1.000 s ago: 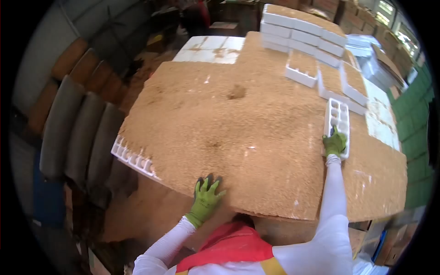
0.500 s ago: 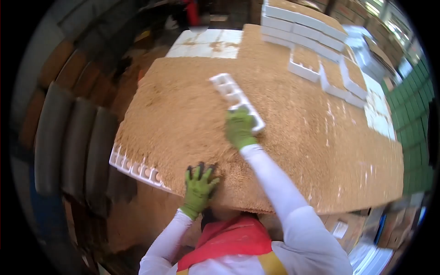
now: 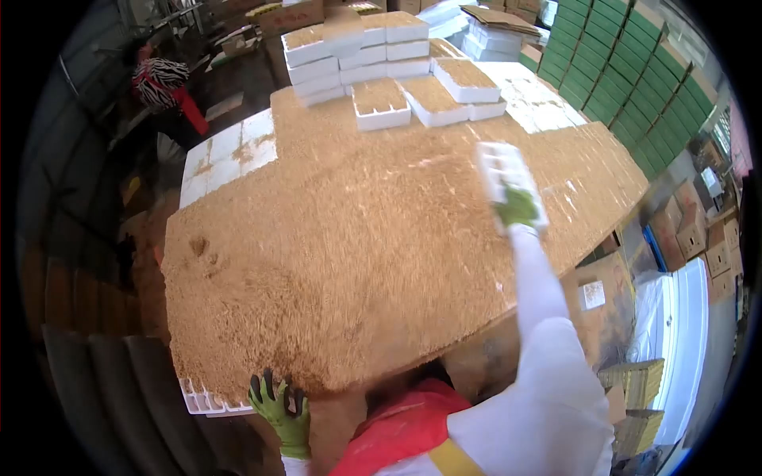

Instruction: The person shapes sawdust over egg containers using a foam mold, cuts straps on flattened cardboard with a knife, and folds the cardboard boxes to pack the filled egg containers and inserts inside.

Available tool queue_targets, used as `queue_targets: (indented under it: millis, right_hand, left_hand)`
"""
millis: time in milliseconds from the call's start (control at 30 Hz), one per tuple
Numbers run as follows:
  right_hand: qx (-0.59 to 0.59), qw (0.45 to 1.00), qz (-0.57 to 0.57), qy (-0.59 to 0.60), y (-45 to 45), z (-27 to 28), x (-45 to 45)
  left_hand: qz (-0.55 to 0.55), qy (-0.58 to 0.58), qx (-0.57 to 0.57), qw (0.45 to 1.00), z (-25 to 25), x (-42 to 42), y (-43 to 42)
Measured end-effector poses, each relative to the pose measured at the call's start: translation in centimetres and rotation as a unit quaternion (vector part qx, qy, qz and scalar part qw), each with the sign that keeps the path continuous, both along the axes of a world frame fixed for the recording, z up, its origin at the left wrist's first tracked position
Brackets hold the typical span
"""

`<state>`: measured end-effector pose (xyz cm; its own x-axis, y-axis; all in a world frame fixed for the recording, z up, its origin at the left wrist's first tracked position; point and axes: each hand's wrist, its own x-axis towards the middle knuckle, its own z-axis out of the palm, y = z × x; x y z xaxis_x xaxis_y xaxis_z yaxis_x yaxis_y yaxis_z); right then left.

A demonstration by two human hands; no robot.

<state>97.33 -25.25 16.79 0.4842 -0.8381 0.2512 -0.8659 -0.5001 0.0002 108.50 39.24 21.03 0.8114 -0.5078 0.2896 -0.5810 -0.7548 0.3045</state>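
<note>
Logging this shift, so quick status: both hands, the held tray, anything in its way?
Right hand gripping white compartmented tray, motion-blurred, over sawdust. Left hand open at sawdust's near edge. Sawdust-filled trays stand beyond, apart from the held tray.

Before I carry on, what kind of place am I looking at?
Probably a packing workshop or warehouse: a layer of brown sawdust-like material, stacked rectangular white foam trays topped with similar material, and tall stacks of green rectangular boxes.

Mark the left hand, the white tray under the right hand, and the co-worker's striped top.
Left hand (image 3: 284, 411), head view: back of the glove.
White tray (image 3: 502, 164), head view: its far half.
Striped top (image 3: 163, 78), head view: its patterned fabric.
</note>
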Motion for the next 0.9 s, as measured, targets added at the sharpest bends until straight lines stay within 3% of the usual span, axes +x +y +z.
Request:
queue_targets:
  millis: [67, 100, 133, 167, 200, 233, 267, 300, 333, 367, 500, 533, 567, 633, 667, 733, 767, 833, 900]
  right_hand:
    - [0.027, 0.988, -0.150, -0.016, -0.8, 2.5, -4.3]
    - [-0.013, 0.995, -0.101, -0.024, 0.0, 2.0, -5.5]
    - [0.044, 0.999, -0.008, -0.027, 1.3, 2.4, -5.8]
    - [-0.017, 0.992, 0.119, -0.030, 2.4, -0.2, -6.4]
    - [0.032, 0.974, 0.221, -0.030, 4.8, 1.5, -5.9]
    - [0.012, 0.967, 0.253, -0.001, 4.2, 0.8, -5.5]
    - [0.025, 0.972, 0.231, -0.034, 1.7, -0.9, -5.2]
    - [0.023, 0.992, 0.120, -0.003, -1.3, -2.5, -4.7]
    - [-0.069, 0.995, 0.068, -0.016, -4.1, -4.1, -4.5]
    - [0.039, 0.998, 0.015, -0.050, -3.3, -0.2, -2.2]
    - [-0.056, 0.969, 0.240, -0.016, 2.5, 1.1, 8.6]
    - [-0.016, 0.960, 0.278, -0.021, 4.1, 1.2, 12.1]
    - [0.008, 0.964, 0.265, 0.002, 6.1, 1.4, 15.2]
    - [-0.030, 0.971, 0.233, -0.041, 7.3, -3.3, 22.0]
    - [0.016, 0.972, 0.228, -0.048, 9.2, -2.4, 24.9]
    - [-0.014, 0.979, 0.202, 0.023, 15.1, 0.0, 30.6]
    - [0.073, 0.944, 0.315, -0.060, 18.8, -1.7, 35.1]
    - [0.034, 0.939, 0.341, 0.036, 26.1, -0.2, 39.3]
    - [0.080, 0.934, 0.345, 0.055, 33.3, 2.5, 42.8]
  left_hand:
    - [0.002, -0.025, -0.003, 1.000, -0.4, -0.4, -1.4]
    - [0.002, -0.033, 0.000, 0.999, -0.6, -0.9, -2.2]
    - [-0.011, -0.016, 0.006, 1.000, -0.4, -1.3, -3.6]
    - [-0.033, 0.026, -0.024, 0.999, -0.3, -1.8, -5.6]
    - [-0.058, 0.039, -0.029, 0.997, -0.2, -2.0, -8.0]
    - [-0.094, 0.070, -0.015, 0.993, 0.6, -2.4, -10.1]
    - [-0.134, 0.069, 0.002, 0.989, 0.6, -2.5, -11.8]
    - [-0.165, 0.059, 0.020, 0.984, 0.4, -2.7, -13.2]
    - [-0.175, 0.034, 0.022, 0.984, 0.6, -2.9, -14.3]
    - [-0.155, 0.044, 0.014, 0.987, 0.6, -3.2, -14.7]
    - [-0.082, 0.053, -0.024, 0.995, 0.1, -3.7, -12.3]
    - [-0.063, 0.041, -0.015, 0.997, 0.5, -3.6, -11.2]
    - [-0.043, 0.034, -0.008, 0.998, 1.1, -3.9, -10.0]
    - [0.021, 0.012, -0.009, 1.000, 2.4, -4.0, -7.2]
    - [0.057, -0.005, -0.008, 0.998, 2.1, -4.2, -5.0]
    - [0.134, -0.008, -0.019, 0.991, 2.0, -5.1, -1.1]
    - [0.212, 0.021, -0.052, 0.976, 2.7, -5.4, 2.2]
    - [0.242, -0.001, -0.051, 0.969, 1.3, -4.6, 6.7]
    - [0.257, -0.017, -0.059, 0.964, 0.1, -2.6, 11.2]
